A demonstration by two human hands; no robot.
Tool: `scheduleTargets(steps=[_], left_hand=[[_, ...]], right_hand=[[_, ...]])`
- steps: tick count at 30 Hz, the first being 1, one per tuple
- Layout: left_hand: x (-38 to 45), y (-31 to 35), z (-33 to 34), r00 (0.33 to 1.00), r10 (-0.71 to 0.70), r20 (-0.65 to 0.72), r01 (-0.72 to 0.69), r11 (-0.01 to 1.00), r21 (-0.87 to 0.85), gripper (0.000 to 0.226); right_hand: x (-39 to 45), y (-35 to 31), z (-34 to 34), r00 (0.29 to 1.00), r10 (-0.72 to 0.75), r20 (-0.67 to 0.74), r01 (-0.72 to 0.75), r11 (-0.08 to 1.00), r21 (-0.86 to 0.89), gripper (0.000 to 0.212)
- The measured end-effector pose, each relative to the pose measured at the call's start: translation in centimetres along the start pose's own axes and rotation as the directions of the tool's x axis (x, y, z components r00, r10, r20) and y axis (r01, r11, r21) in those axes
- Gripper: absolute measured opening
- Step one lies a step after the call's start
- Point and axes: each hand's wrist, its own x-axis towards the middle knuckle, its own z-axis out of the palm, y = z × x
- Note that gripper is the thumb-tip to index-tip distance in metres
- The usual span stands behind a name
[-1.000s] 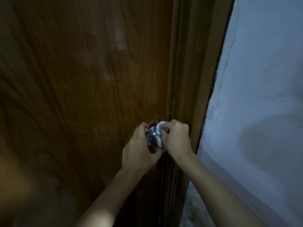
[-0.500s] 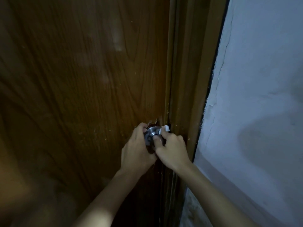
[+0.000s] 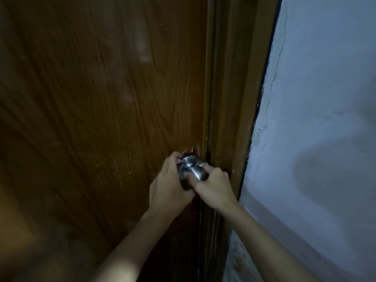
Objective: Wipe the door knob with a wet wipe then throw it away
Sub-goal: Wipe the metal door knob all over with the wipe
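A round silver door knob point(image 3: 195, 168) sits at the right edge of a brown wooden door point(image 3: 101, 119). My left hand point(image 3: 167, 185) is closed against the knob's left side, with a crumpled grey-white wet wipe point(image 3: 180, 172) pinched between its fingers and the metal. My right hand point(image 3: 214, 185) grips the knob from the right and below, its thumb lying across the knob's front. Only a small part of the wipe shows; the rest is hidden under my fingers.
The brown door frame point(image 3: 230, 98) runs down just right of the knob. A pale blue-grey wall point(image 3: 315, 119) with a cracked edge fills the right side. The door's wood is chipped just above the knob.
My right hand has slid down from the top of the knob to its lower right side. The white end of the wipe beside it is no longer visible, and more bare metal shows.
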Motion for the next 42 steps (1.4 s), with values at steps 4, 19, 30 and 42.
scheduleTargets(steps=[4, 19, 30, 42], left_hand=[[0.0, 0.0, 0.0, 1.0, -0.01, -0.002, 0.01, 1.0, -0.017, 0.084], [0.1, -0.3, 0.0, 1.0, 0.006, -0.021, -0.006, 1.0, -0.028, 0.085], [-0.4, -0.4, -0.2, 0.996, 0.074, -0.058, -0.075, 0.997, -0.011, 0.082], [-5.4, -3.6, 0.5, 0.988, -0.148, -0.047, 0.126, 0.939, -0.321, 0.035]], right_hand=[[-0.5, -0.1, 0.6, 0.935, -0.327, -0.138, 0.301, 0.937, -0.177, 0.052], [-1.0, -0.7, 1.1, 0.99, 0.052, -0.128, -0.008, 0.947, 0.321, 0.058], [-1.4, -0.4, 0.6, 0.976, 0.202, 0.088, -0.216, 0.803, 0.556, 0.029], [-5.8, 2.6, 1.8, 0.83, 0.082, 0.551, -0.509, 0.515, 0.69, 0.042]])
